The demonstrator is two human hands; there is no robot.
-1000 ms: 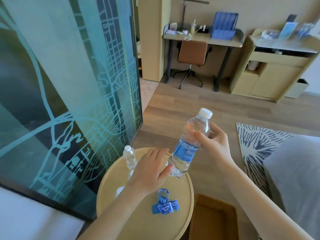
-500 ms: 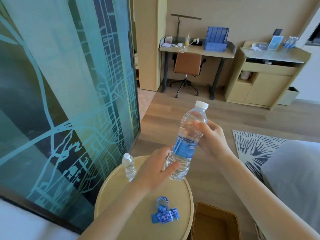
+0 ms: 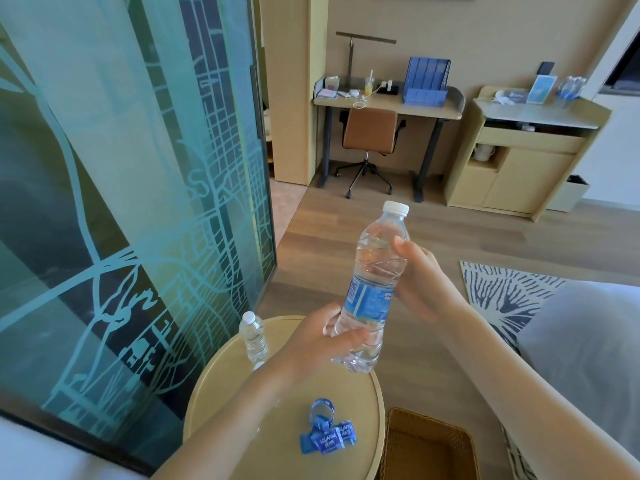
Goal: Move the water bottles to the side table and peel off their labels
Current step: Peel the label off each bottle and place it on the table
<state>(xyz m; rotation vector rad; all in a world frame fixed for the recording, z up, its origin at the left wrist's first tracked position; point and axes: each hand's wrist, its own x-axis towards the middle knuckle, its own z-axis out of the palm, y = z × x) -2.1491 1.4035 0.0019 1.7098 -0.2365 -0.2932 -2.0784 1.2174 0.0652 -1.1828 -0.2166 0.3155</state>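
Pale, round wooden surface (image 3: 214, 403) sits low in front of you, beside a frosted glass partition (image 3: 138, 202) etched with a map pattern. Above the surface's far right edge you hold a clear plastic water bottle (image 3: 372, 289), tilted, with its white cap pointing up and away and a blue label wrapped round its middle. Your left hand (image 3: 322, 344) grips the ribbed base. Your right hand (image 3: 419, 282) grips the upper body, thumb on the front. A second bottle (image 3: 254, 337), bare and clear, stands upright at the surface's left side. Crumpled blue labels (image 3: 327, 434) lie near its front edge. A wicker basket (image 3: 426, 445) sits just to the right.
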